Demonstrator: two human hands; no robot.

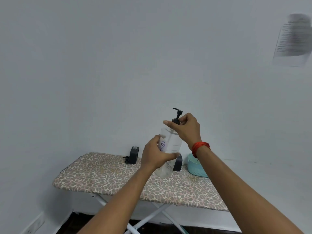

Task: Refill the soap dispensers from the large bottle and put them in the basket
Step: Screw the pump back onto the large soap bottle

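Note:
My left hand (154,155) grips the body of a large clear bottle (170,149) with a white label, held tilted above the board. My right hand (184,129) pinches the collar of its black pump top (177,115). A dark soap dispenser (134,155) with an uncapped neck stands at the back of the board, its black pump head (126,159) lying beside it. A second dark dispenser (178,163) is partly hidden behind the bottle. A light blue basket (196,168) sits at the back right, partly behind my right forearm.
Everything stands on an ironing board (118,181) with a leopard-print cover on white crossed legs, pushed against a plain wall. A paper sheet (292,41) hangs on the wall at upper right. A socket (36,226) sits low on the left wall.

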